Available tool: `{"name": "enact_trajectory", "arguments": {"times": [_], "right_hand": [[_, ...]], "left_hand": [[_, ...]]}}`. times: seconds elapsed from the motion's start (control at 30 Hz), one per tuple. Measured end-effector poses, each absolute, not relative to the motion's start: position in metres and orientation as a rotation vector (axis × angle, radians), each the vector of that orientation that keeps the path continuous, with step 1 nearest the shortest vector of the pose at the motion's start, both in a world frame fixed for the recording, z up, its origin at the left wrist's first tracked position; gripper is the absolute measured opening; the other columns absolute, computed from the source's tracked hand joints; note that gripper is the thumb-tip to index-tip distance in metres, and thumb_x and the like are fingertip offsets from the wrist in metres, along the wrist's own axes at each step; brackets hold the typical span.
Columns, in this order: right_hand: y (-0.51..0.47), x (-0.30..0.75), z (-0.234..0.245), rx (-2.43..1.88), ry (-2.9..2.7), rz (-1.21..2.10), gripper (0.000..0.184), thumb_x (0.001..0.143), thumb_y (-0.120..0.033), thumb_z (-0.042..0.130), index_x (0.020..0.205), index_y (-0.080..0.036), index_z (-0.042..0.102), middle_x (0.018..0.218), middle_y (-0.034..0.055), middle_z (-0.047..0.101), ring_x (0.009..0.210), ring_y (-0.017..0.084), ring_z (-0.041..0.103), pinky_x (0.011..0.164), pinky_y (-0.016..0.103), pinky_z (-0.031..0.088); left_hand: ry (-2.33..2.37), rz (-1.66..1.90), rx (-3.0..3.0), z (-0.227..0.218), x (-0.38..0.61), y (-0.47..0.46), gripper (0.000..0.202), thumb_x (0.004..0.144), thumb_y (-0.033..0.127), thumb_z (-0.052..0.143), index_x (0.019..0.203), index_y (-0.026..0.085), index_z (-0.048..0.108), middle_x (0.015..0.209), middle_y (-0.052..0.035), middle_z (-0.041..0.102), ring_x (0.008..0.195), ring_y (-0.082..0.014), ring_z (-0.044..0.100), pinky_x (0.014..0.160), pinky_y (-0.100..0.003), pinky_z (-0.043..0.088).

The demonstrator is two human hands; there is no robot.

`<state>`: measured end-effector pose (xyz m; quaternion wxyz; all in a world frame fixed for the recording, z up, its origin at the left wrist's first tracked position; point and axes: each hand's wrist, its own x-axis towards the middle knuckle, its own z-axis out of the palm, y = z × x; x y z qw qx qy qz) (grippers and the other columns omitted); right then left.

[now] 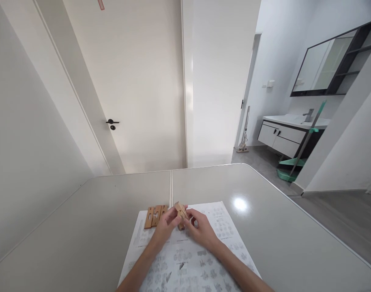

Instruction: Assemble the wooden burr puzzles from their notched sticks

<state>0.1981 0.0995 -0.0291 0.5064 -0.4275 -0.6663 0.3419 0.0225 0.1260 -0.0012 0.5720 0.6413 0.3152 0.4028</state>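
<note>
Above a printed sheet, my left hand (166,227) and my right hand (202,230) meet around some small wooden puzzle pieces (181,211). The fingers of both hands are closed on these pieces, which cross each other at an angle. Fingers cover part of the wood, so how the pieces join is hard to see. Just left of my left hand, several flat wooden pieces with cut-out slots (149,217) lie side by side at the sheet's far left corner. Small dark marks show on their ends. The paper sheet (185,280) carries rows of faint grey diagrams.
A glossy grey table (82,231) with a centre seam spreads around the sheet. Beyond it stands a white door (145,89) with a black handle (112,122). At the right are a washbasin cabinet (282,136), a mop (246,129) and a green broom with dustpan (287,175).
</note>
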Motion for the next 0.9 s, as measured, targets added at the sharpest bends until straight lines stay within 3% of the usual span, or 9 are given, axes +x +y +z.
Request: {"name": "enact_trajectory", "arguments": {"times": [0.4, 0.6, 0.77, 0.9], "right_hand": [[0.099, 0.202, -0.023, -0.794, -1.468, 1.211, 0.038, 0.097, -0.055, 0.057, 0.093, -0.018, 0.068, 0.075, 0.0010, 0.063, 0.067, 0.015, 0.054, 0.067, 0.028, 0.042], [0.098, 0.209, -0.011, -0.637, -1.358, 1.478, 0.044, 0.095, -0.061, 0.056, 0.089, -0.019, 0.066, 0.081, 0.0033, 0.065, 0.062, 0.014, 0.049, 0.064, 0.028, 0.041], [0.103, 0.212, -0.018, -0.897, -1.285, 1.273, 0.045, 0.096, -0.063, 0.052, 0.105, -0.020, 0.064, 0.078, 0.0021, 0.065, 0.061, 0.016, 0.051, 0.060, 0.028, 0.041], [0.106, 0.208, -0.034, -1.227, -1.416, 0.884, 0.034, 0.098, -0.053, 0.052, 0.092, -0.021, 0.062, 0.072, 0.0012, 0.066, 0.062, 0.018, 0.055, 0.061, 0.028, 0.041]], "left_hand": [[0.717, 0.870, 1.609, 0.004, 0.021, 0.126, 0.056, 0.086, 0.052, 0.070, 0.132, 0.021, 0.066, 0.138, -0.0129, 0.065, 0.129, -0.0351, 0.059, 0.110, -0.049, 0.047], [0.807, 0.918, 1.670, -0.003, 0.010, 0.137, 0.057, 0.088, 0.057, 0.063, 0.133, 0.021, 0.065, 0.129, -0.0113, 0.071, 0.123, -0.0338, 0.064, 0.108, -0.049, 0.049], [1.108, 1.011, 1.973, 0.004, -0.006, 0.143, 0.044, 0.088, 0.046, 0.066, 0.127, 0.025, 0.065, 0.129, -0.0084, 0.071, 0.123, -0.0296, 0.063, 0.108, -0.046, 0.049], [1.153, 0.913, 2.415, 0.011, -0.015, 0.143, 0.047, 0.077, 0.039, 0.078, 0.121, 0.028, 0.065, 0.136, -0.0074, 0.065, 0.135, -0.0327, 0.050, 0.112, -0.051, 0.042]]}}
